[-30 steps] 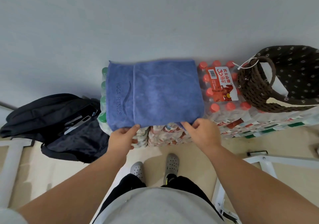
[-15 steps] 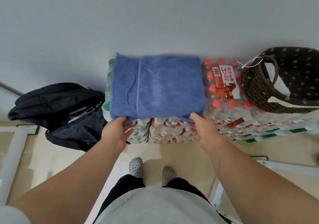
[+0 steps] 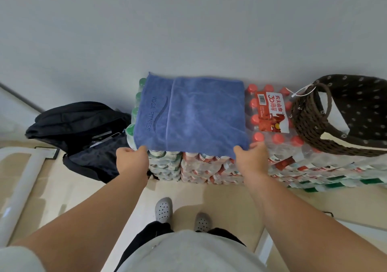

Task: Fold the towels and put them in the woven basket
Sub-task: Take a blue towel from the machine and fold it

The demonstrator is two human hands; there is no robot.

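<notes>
Your left hand (image 3: pixel 132 159) and right hand (image 3: pixel 252 156) each grip a near corner of the folded towel (image 3: pixel 194 116) at mid-frame. The basket (image 3: pixel 303 123) sits at right, beyond the red-capped bottles (image 3: pixel 270 114).

Brightness: moderate, flat and even; the wall (image 3: pixel 188 30) reads a dull grey-blue, a little dimmer toward the top.
Shadows: soft-edged; one patch on the floor (image 3: pixel 230 204) just ahead of the shoes (image 3: pixel 163 210), and a thin one behind the far edge of the towel (image 3: pixel 199 114).
Glare: a small sheen on the plastic wrap of the bottle packs (image 3: pixel 314 167); nothing is blown out.
Dark areas: the folds of the backpack (image 3: pixel 83 125) sink to near black.
Sharpness: slightly soft all over, though the towel lettering is legible.
Distortion: wide-angle; the forearms (image 3: pixel 94 219) swell at the bottom corners and the floor line bows.
</notes>
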